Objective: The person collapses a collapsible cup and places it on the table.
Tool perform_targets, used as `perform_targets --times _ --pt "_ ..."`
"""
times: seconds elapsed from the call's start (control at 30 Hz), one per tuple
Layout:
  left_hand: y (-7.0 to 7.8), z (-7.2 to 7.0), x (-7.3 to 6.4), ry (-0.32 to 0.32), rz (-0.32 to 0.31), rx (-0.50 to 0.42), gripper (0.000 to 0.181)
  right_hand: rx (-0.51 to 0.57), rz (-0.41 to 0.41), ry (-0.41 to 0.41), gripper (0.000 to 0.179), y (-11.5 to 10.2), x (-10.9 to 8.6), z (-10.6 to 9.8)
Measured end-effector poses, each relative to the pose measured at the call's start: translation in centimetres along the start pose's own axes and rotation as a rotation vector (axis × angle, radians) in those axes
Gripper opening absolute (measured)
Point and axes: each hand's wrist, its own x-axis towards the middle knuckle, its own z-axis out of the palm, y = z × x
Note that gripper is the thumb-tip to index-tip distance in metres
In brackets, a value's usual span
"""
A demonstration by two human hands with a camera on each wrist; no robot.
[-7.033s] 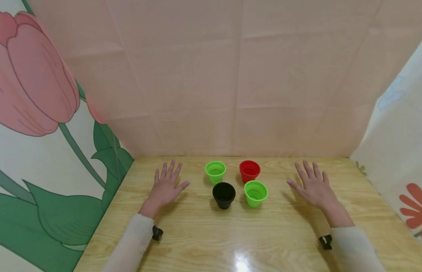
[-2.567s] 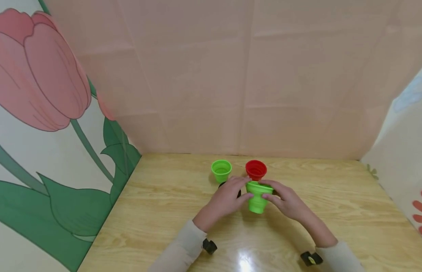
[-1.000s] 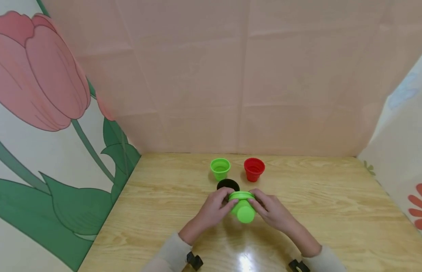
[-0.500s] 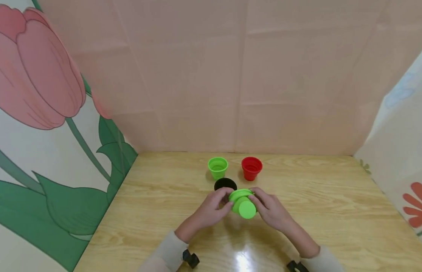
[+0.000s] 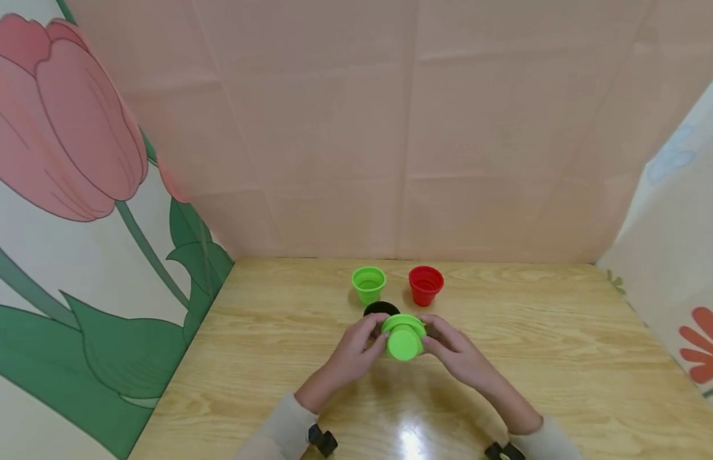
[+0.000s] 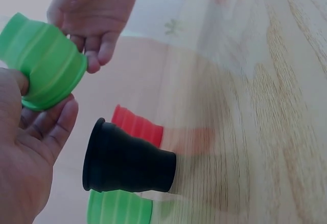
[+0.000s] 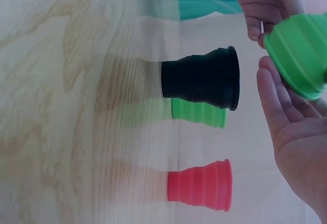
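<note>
A green collapsible cup is held up off the table between both hands, its base turned toward the head camera and its mouth facing away. My left hand grips it at the rim and side, the thumb on its ribbed wall. On the other side my right hand pinches the rim with thumb and fingers. Just behind the hands a black cup stands upright, partly covered by the left hand in the head view. Farther back stand a second green cup and a red cup, both upright.
The cups stand on a light wood table. A plain pink cloth hangs along its back edge. Panels with a large tulip at left and a red flower at right flank it.
Both hands came in from the table's sides, lifted the front green cup and tipped its base toward the head camera. Lately its base has swung slightly left. The other cups stayed put.
</note>
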Motion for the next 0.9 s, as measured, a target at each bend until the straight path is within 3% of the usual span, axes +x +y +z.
perform_targets --times 0.17,0.37,0.57,0.9 --pt "0.1 0.1 -0.1 -0.003 0.025 0.008 0.026 -0.135 -0.06 0.071 0.031 0.2 0.1 0.5" --pt "0.2 0.3 -0.2 0.042 0.048 0.019 0.025 -0.316 -0.095 0.182 0.032 -0.1 0.3 1.2" --pt "0.4 0.4 0.0 0.048 0.031 0.019 0.025 -0.4 -0.11 0.261 0.031 -0.2 0.5 1.5" --pt "0.4 0.0 -0.3 -0.102 -0.062 -0.119 0.031 -0.49 -0.122 0.228 0.037 -0.2 0.1 0.9"
